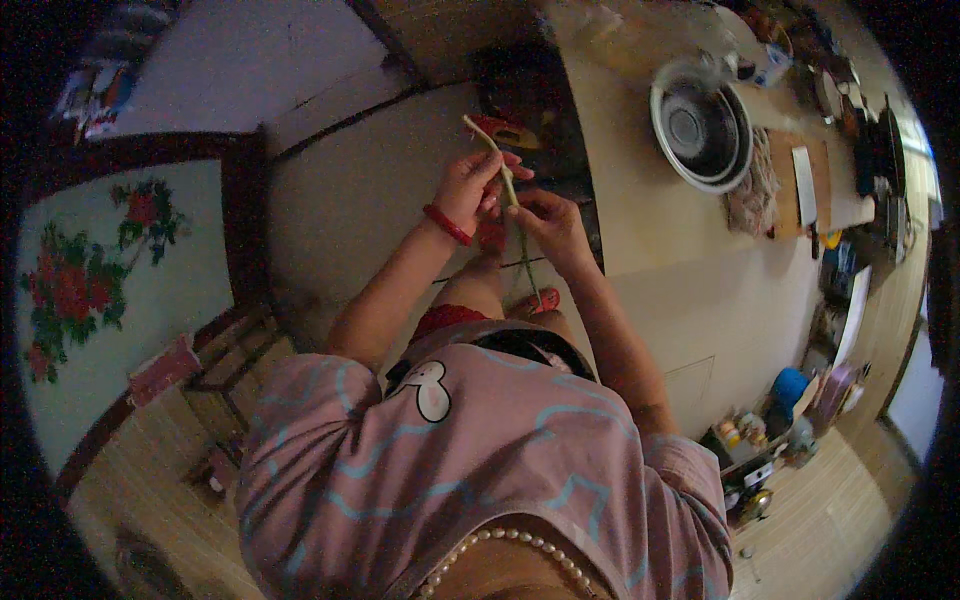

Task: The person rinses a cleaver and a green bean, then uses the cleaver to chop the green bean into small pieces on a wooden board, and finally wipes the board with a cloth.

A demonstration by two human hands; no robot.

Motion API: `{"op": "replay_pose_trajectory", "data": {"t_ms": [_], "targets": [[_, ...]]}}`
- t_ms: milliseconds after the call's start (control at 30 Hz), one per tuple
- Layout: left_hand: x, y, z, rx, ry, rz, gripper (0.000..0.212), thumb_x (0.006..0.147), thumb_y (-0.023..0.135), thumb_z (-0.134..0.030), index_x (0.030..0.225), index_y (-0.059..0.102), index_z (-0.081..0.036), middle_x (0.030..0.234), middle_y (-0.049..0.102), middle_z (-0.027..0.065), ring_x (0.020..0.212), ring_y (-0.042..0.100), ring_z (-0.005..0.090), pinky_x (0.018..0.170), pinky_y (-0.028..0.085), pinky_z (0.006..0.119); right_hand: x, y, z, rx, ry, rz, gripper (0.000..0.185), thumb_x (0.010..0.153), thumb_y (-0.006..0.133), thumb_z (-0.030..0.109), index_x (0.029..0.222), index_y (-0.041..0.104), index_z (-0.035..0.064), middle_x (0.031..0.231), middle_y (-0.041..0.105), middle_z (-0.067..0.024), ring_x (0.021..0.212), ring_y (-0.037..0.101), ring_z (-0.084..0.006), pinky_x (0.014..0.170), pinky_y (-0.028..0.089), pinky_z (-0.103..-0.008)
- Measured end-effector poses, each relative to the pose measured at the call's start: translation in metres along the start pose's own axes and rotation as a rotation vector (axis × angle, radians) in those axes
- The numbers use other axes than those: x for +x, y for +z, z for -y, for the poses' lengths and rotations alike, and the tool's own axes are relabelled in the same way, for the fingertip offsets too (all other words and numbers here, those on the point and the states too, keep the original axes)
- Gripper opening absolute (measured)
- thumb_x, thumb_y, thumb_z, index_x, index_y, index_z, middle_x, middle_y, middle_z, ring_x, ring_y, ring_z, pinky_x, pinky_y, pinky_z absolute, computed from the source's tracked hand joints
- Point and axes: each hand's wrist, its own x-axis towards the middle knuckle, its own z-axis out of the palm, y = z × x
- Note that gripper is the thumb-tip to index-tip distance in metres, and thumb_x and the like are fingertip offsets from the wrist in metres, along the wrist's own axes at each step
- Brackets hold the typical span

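Note:
A long, thin stalk, apparently a scallion [484, 136], is held in front of my body between both hands. Its pale end points up and away from me, and its green leaves hang down towards the floor. My left hand [466, 193], with a red bracelet [448, 225] at the wrist, pinches the pale upper part. Just below, the thumb and fingers of my right hand [556, 229] grip the stalk where it turns from pale to green. Some fingertips of the left hand are hidden or blurred.
Metal basins [658, 124] stand on the countertop [622, 157] to the right. Beyond them lie a crumpled cloth [752, 187] and a cleaver [805, 184] on a wooden cutting board [781, 161]. A flower-patterned panel [180, 262] is at left. A red slipper [546, 301] shows below.

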Motion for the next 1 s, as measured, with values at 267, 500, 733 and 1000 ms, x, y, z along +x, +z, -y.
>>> {"op": "replay_pose_trajectory", "data": {"t_ms": [267, 500, 733, 1000], "targets": [[-0.052, 0.056, 0.029, 0.554, 0.307, 0.193, 0.019, 0.083, 0.059, -0.017, 0.096, 0.063, -0.004, 0.083, 0.062, 0.0025, 0.068, 0.054, 0.0079, 0.063, 0.043, 0.021, -0.113, -0.014, 0.012, 0.071, -0.062, -0.247, 0.023, 0.091, 0.045, 0.018, 0.084, 0.055, -0.0018, 0.063, 0.05, -0.0016, 0.056, 0.048, -0.0085, 0.052, 0.042, -0.0225], [-0.092, 0.134, 0.073, 0.766, 0.582, 0.206, 0.01, 0.075, 0.067, -0.007, 0.081, 0.065, 0.001, 0.073, 0.061, 0.0045, 0.063, 0.055, 0.0096, 0.055, 0.044, 0.023, -0.219, -0.043, -0.01, 0.38, 0.105, -0.349, 0.023, 0.089, 0.046, 0.018, 0.084, 0.057, -0.0002, 0.055, 0.043, 0.001, 0.042, 0.037, -0.0068, 0.037, 0.03, -0.0219], [-0.115, 0.161, 0.122, 0.612, 0.481, 0.129, 0.014, 0.079, 0.064, -0.013, 0.08, 0.064, 0.0, 0.068, 0.059, 0.0015, 0.053, 0.051, 0.0065, 0.047, 0.042, 0.021, -0.323, -0.07, -0.04, 0.387, 0.169, -0.409, 0.024, 0.088, 0.046, 0.018, 0.082, 0.06, -0.0008, 0.049, 0.038, 0.003, 0.037, 0.03, -0.0045, 0.034, 0.023, -0.0207], [-0.14, 0.199, 0.139, 0.358, 0.429, 0.036, 0.012, 0.083, 0.059, -0.011, 0.081, 0.059, 0.001, 0.064, 0.055, 0.0028, 0.049, 0.05, 0.0097, 0.046, 0.042, 0.024, -0.394, -0.082, -0.076, 0.315, 0.233, -0.458, 0.024, 0.089, 0.046, 0.018, 0.085, 0.06, -0.0014, 0.051, 0.041, 0.0022, 0.038, 0.033, -0.0052, 0.035, 0.026, -0.0208]]}}
